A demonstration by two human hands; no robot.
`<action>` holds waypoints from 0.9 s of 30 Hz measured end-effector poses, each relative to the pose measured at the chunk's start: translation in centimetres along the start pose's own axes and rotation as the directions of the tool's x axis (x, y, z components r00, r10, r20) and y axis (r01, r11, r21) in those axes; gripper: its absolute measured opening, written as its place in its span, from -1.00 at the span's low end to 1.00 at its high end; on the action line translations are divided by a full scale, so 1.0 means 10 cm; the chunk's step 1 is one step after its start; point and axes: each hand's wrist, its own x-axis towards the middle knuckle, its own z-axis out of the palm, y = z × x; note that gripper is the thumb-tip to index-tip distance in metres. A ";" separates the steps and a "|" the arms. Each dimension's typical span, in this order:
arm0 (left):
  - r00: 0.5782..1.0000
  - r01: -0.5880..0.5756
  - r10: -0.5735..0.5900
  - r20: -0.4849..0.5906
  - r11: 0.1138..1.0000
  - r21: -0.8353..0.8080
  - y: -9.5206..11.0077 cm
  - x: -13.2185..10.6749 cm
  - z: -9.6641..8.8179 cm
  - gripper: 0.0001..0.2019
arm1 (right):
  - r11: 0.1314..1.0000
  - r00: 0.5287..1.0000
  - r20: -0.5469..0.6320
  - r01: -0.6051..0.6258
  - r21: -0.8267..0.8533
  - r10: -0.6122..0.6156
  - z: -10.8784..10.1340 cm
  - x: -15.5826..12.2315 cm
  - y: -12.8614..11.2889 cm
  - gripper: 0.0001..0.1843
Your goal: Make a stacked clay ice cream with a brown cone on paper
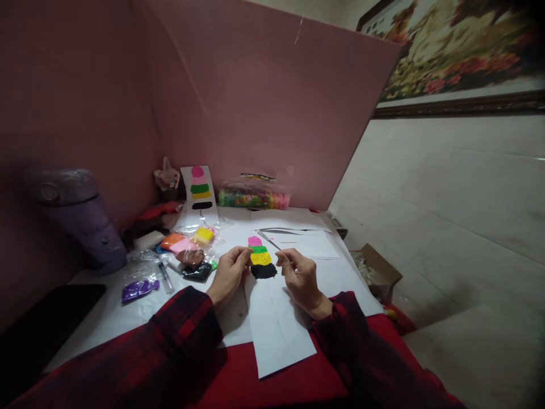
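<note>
A white sheet (279, 329) lies in front of me, bearing stacked bands of pink, green, yellow and black clay (260, 257). My left hand (229, 274) pinches the sheet's left edge beside the coloured bands, fingers closed. My right hand (299, 275) is closed on a thin metal tool (268, 239) whose tip points up-left over the clay bands. Both sleeves are red and black plaid.
Bags of coloured clay (187, 253) lie to the left, a purple piece (139, 289) nearer. A sample card (198, 190) leans on the pink partition (255, 108) by a clay packet (254, 199). A purple jug (80, 218) stands left; a cardboard box (377, 270) sits right of the table.
</note>
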 end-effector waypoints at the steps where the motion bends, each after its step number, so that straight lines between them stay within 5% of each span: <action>1: 1.000 0.005 -0.006 -0.009 1.000 -0.023 -0.01 0.00 0.00 -0.68 | 1.000 1.000 0.002 -0.005 0.002 0.005 0.00 0.00 0.00 -0.83; 16: 0.996 0.025 -0.022 0.087 0.999 -0.038 0.04 -0.03 0.02 -0.71 | 1.000 0.999 0.040 -0.004 0.021 0.003 0.01 0.00 -0.01 -0.80; 27: 0.987 0.014 -0.007 0.162 0.999 -0.042 0.02 -0.04 0.03 -0.73 | 0.994 0.989 0.099 0.108 0.001 -0.108 0.01 0.01 -0.01 -0.82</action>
